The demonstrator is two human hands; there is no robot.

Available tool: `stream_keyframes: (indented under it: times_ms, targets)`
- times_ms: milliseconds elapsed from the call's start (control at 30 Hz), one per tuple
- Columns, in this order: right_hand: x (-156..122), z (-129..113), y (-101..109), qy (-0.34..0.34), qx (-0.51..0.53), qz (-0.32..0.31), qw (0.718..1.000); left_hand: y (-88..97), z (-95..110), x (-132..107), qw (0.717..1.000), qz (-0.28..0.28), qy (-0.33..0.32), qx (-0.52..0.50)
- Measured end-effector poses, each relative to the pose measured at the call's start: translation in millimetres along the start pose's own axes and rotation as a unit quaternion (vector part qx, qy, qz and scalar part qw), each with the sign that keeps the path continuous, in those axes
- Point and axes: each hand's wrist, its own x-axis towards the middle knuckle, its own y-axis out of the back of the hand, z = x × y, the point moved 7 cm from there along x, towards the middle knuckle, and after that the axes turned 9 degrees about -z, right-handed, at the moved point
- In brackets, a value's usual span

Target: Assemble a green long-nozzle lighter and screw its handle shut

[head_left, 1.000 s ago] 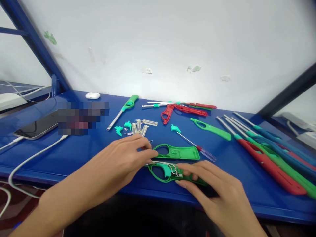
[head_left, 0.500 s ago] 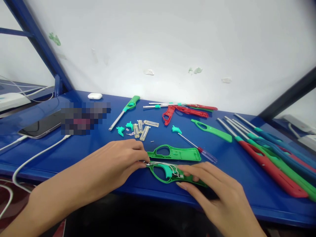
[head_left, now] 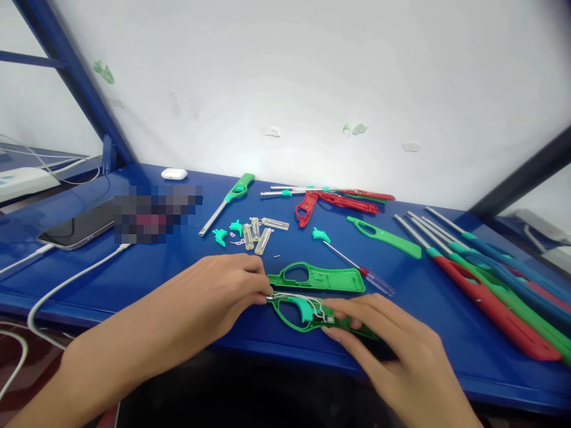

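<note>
A green lighter casing half [head_left: 285,323] lies inner side up at the table's front, with a teal trigger [head_left: 304,309] and thin white wires [head_left: 294,295] in it. My right hand [head_left: 392,339] is closed on its right end, thumb at the near edge and fingers on top. At the casing's left tip, my left hand [head_left: 241,285] pinches a short metal end [head_left: 269,298]; most of that piece is hidden by the fingers. Just behind lies the other green casing half [head_left: 334,279], also inner side up and touched by neither hand.
Behind are clear fuel tanks [head_left: 264,241], loose teal triggers [head_left: 220,236], a screwdriver [head_left: 377,282] and red casing halves [head_left: 348,202]. Several long lighters [head_left: 495,303] lie at right, one green lighter [head_left: 238,190] at back. A phone [head_left: 80,224] and white cables [head_left: 71,273] occupy the left.
The view has shifted slightly, so everything appears a little further right. Both hands keep nearly the same grip on the casing and the metal end.
</note>
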Motion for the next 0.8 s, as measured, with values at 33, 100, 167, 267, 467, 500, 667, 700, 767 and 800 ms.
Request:
stream_keyframes:
  times_ms: [33, 100, 167, 267, 467, 500, 667, 700, 767, 800]
  targets:
    - [-0.4, 0.0, 0.4, 0.001, 0.000, 0.003, 1.000, 0.0, 0.4, 0.0, 1.000, -0.001, -0.001, 0.000]
    - [-0.6, 0.0, 1.2, 0.002, -0.002, 0.008, 1.000, -0.2, 0.7, 0.5, 1.000, -0.002, -0.002, -0.001]
    - [0.1, -0.3, 2.0, 0.004, -0.005, 0.012, 1.000, -0.8, 0.3, 1.1, 1.000, -0.002, -0.002, 0.000]
    - [2.0, -1.1, 3.8, 0.008, -0.006, 0.021, 1.000, -2.9, -1.1, 0.9, 1.000, -0.002, -0.003, 0.009]
    - [4.6, -3.6, 7.0, 0.012, -0.010, 0.030, 0.999, -0.9, 2.0, -3.7, 0.998, 0.032, 0.001, 0.052]
    - [4.6, -3.6, 7.1, 0.011, -0.010, 0.030, 0.999, -0.9, 4.4, -3.5, 0.998, 0.030, 0.005, 0.052]
    - [3.5, -1.4, 5.6, 0.004, -0.003, 0.018, 1.000, -4.2, 27.9, 7.1, 0.999, 0.003, -0.010, 0.033]
    - [3.2, -0.7, 5.2, 0.003, 0.002, 0.015, 1.000, -5.2, 33.9, 10.4, 0.999, 0.003, -0.025, 0.035]
    - [2.4, 0.7, 4.5, -0.001, 0.012, 0.010, 1.000, -8.1, 43.5, 16.7, 0.997, 0.001, -0.055, 0.045]
    - [2.1, 1.4, 4.1, -0.003, 0.017, 0.008, 1.000, -9.5, 46.6, 19.3, 0.996, 0.002, -0.068, 0.055]
